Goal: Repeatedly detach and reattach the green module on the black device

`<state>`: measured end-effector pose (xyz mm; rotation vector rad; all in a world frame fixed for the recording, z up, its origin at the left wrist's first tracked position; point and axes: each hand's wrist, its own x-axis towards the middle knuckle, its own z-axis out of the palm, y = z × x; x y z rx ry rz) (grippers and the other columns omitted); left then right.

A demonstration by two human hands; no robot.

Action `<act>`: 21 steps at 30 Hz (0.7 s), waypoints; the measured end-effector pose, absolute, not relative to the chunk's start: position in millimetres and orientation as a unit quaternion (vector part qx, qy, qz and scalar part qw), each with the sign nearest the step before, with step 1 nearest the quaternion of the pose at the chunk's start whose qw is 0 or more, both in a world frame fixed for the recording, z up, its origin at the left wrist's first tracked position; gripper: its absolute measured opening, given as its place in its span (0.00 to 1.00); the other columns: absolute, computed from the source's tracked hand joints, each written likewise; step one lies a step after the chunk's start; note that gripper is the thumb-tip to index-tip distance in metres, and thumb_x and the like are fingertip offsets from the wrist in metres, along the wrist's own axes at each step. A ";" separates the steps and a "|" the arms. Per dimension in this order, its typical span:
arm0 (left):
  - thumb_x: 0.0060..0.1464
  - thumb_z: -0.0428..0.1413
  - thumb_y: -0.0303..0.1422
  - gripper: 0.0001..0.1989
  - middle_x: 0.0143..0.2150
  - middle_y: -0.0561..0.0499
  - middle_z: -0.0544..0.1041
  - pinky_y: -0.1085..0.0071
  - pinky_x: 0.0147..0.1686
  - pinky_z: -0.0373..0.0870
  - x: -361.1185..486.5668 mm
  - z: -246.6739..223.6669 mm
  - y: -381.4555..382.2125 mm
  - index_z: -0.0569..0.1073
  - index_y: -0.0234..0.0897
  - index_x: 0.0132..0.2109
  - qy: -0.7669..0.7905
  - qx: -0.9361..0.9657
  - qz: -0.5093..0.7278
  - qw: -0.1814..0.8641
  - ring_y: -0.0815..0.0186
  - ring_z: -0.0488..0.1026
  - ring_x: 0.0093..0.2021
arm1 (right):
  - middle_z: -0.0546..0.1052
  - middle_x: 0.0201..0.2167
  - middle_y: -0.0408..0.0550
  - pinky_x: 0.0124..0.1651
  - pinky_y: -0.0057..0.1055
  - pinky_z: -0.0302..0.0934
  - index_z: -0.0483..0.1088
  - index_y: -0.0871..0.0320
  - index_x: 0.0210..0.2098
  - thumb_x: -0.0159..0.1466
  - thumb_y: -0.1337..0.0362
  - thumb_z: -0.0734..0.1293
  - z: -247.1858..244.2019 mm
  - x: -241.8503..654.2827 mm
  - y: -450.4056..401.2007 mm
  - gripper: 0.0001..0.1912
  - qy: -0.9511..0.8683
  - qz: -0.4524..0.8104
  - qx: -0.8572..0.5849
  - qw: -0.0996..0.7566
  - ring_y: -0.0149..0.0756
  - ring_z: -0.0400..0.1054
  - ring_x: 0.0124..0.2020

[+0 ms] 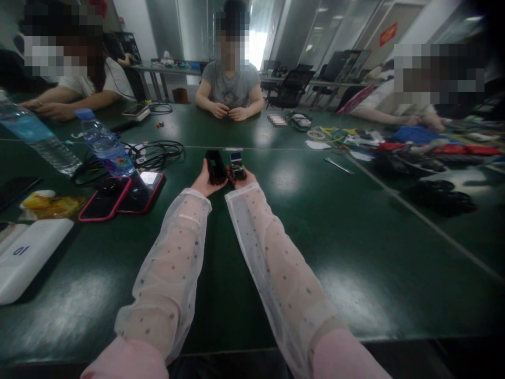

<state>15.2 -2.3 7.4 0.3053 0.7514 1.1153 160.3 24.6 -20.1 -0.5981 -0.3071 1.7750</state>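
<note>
over the green tabletop (300,221) my left hand (203,181) grips a black case (215,166), my right hand (241,180) a small module (236,167); loose fingertip holds could drop either.

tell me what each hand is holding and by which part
Left hand holds a black casing by its lower end; right hand holds a small blue-topped module from beneath.

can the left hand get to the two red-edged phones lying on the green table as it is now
Probably not freely: the left hand is closed on a black boxy part. The red-edged phones lie close on its left on the green table, with nothing between.
</note>
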 end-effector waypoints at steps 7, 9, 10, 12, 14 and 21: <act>0.58 0.43 0.57 0.30 0.33 0.43 0.75 0.65 0.36 0.75 14.9 8.6 -3.6 0.70 0.34 0.46 0.351 0.153 0.513 0.769 0.61 0.74 0.34 | 0.79 0.25 0.48 0.32 0.26 0.73 0.71 0.64 0.45 0.72 0.62 0.52 -20.6 159.6 25.8 0.18 -0.134 0.758 -0.260 0.583 0.33 0.75 0.30; 0.58 0.43 0.57 0.30 0.33 0.43 0.75 0.64 0.36 0.75 14.8 8.3 -3.1 0.70 0.34 0.47 0.354 0.153 0.512 0.768 0.61 0.74 0.34 | 0.79 0.25 0.48 0.32 0.26 0.73 0.71 0.63 0.43 0.72 0.62 0.52 -20.5 159.4 25.9 0.18 -0.136 0.757 -0.260 0.584 0.32 0.75 0.29; 0.58 0.44 0.57 0.30 0.33 0.43 0.75 0.64 0.36 0.75 14.7 8.1 -2.9 0.70 0.34 0.47 0.354 0.152 0.512 0.768 0.61 0.74 0.34 | 0.79 0.25 0.48 0.32 0.26 0.73 0.71 0.63 0.43 0.72 0.62 0.53 -20.4 159.3 25.7 0.18 -0.137 0.757 -0.260 0.583 0.32 0.75 0.29; 0.58 0.44 0.57 0.30 0.34 0.42 0.75 0.64 0.36 0.74 14.5 7.8 -2.5 0.70 0.34 0.48 0.352 0.148 0.513 0.769 0.60 0.74 0.34 | 0.79 0.26 0.48 0.32 0.26 0.73 0.71 0.62 0.42 0.72 0.62 0.53 -19.7 159.2 25.1 0.17 -0.137 0.758 -0.262 0.582 0.32 0.75 0.29; 0.58 0.44 0.57 0.30 0.33 0.43 0.75 0.64 0.36 0.74 14.5 7.7 -2.2 0.70 0.34 0.48 0.350 0.144 0.513 0.770 0.61 0.74 0.34 | 0.79 0.25 0.48 0.31 0.26 0.73 0.71 0.62 0.42 0.72 0.62 0.53 -18.7 159.0 24.2 0.17 -0.136 0.756 -0.265 0.583 0.32 0.75 0.29; 0.58 0.43 0.57 0.30 0.34 0.43 0.75 0.65 0.36 0.74 14.7 7.8 -2.0 0.70 0.34 0.49 0.345 0.148 0.509 0.775 0.61 0.74 0.34 | 0.78 0.24 0.48 0.31 0.25 0.73 0.71 0.62 0.39 0.72 0.62 0.53 -17.1 158.5 22.9 0.18 -0.138 0.755 -0.269 0.582 0.32 0.75 0.28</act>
